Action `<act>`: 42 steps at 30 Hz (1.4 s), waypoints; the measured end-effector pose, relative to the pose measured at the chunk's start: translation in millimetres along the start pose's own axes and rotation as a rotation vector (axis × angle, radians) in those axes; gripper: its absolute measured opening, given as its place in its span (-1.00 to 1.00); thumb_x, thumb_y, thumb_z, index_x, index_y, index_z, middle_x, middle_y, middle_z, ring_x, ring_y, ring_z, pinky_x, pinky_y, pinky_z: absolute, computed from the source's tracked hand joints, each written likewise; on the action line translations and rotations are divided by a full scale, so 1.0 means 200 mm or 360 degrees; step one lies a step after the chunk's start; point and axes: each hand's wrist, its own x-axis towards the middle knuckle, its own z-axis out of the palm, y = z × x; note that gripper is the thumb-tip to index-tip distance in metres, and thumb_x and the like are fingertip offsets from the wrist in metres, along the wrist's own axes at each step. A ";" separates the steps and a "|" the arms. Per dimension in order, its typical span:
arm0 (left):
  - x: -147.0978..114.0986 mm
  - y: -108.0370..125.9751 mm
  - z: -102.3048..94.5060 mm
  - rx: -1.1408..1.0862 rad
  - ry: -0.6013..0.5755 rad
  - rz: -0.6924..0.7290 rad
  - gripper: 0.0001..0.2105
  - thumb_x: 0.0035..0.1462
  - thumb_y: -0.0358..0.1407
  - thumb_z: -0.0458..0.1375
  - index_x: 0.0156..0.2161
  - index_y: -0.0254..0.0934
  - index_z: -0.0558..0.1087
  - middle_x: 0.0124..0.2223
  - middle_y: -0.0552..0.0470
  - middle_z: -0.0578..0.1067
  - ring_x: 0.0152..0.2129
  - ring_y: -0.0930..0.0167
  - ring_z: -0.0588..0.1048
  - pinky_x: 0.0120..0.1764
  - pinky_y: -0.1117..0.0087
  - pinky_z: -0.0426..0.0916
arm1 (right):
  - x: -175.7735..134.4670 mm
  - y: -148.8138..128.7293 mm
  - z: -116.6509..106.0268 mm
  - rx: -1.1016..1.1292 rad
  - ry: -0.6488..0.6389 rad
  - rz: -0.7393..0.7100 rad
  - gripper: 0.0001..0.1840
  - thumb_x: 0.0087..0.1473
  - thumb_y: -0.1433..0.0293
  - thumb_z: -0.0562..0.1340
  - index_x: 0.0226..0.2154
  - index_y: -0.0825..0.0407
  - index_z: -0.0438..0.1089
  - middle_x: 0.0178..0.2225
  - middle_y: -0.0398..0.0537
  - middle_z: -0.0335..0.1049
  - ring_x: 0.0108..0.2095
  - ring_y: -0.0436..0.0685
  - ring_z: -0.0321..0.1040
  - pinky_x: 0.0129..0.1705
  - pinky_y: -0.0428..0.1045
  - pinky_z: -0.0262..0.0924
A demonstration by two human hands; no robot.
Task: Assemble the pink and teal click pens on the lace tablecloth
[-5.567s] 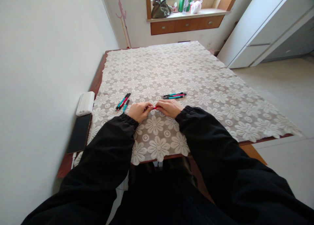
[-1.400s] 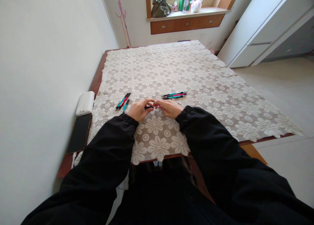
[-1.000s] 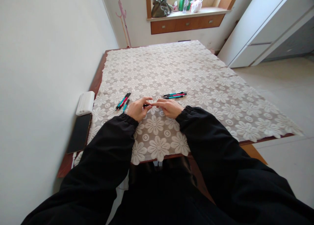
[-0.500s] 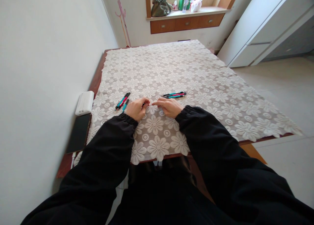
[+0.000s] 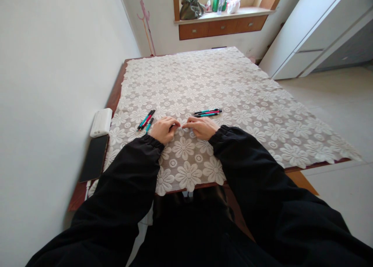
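A small dark piece (image 5: 171,126) is held in the left hand (image 5: 162,131), low between the thumb and the curled fingers (image 5: 174,121), so that most of it is covered and only a short dark stretch is shown beneath the knuckles. The right hand (image 5: 204,128) is set opposite, its index finger pointed toward the left fingertips and its thumb tucked close below; the two sets of fingertips are brought near each other, with a narrow gap left between them. Whether anything is pinched by the right fingers cannot be told, as the tips are too small to be made out. Both hands are rested at the near part of a worktop (image 5: 117,91) that is covered by a pale floral lace cloth (image 5: 189,80). Just beyond the right hand, three pens (image 5: 207,113) in teal, red and black are laid side by side. Near the left hand, a teal pen (image 5: 144,121) and a red pen (image 5: 148,120) are laid slantwise together, and a shorter teal piece (image 5: 149,124) with a black end is placed between them and the hand. At the left edge, a white block (image 5: 101,123) is seated above a black phone (image 5: 93,158).
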 end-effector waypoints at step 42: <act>0.00 0.01 0.00 0.0050 -0.0054 0.0125 -0.82 0.31 -0.18 0.21 -0.14 -0.17 0.62 -0.16 -0.04 0.61 -0.15 0.24 0.54 -0.01 0.18 0.42 | 0.01 0.04 0.04 0.0061 0.0134 -0.0163 -0.68 0.36 0.46 0.12 -0.02 -0.03 0.57 -0.12 0.03 0.49 -0.12 0.15 0.39 -0.09 0.01 0.17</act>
